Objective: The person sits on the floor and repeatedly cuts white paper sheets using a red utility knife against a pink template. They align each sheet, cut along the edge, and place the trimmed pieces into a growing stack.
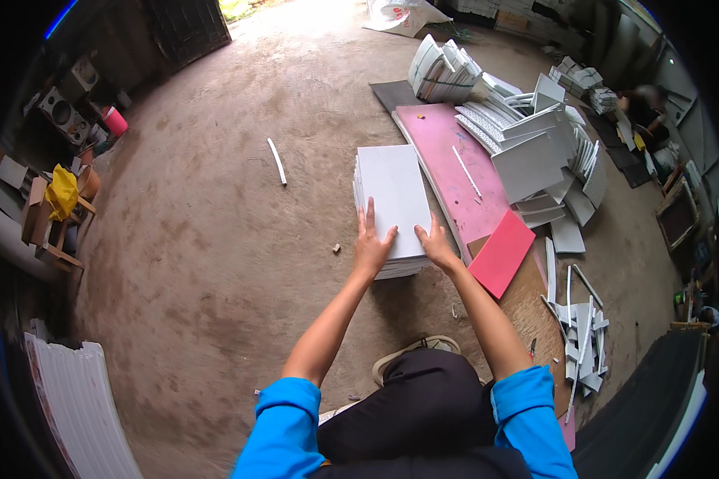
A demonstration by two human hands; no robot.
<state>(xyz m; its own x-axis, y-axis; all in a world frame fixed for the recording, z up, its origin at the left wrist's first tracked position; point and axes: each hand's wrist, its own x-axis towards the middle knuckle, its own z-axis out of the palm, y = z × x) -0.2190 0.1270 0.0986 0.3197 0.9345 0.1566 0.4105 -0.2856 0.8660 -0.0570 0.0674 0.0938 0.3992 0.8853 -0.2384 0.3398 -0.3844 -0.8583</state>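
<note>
- Stack of white panels, frame centre: squared up; left hand and right hand spread flat on its near end.
- Loose white panels, upper right: judged unstacked.

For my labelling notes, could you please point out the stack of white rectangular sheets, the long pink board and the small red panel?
Stack of white rectangular sheets [391, 191]: head view, top sheet's middle.
Long pink board [443, 148]: head view, bare upper part.
Small red panel [502, 252]: head view, its centre.
</note>
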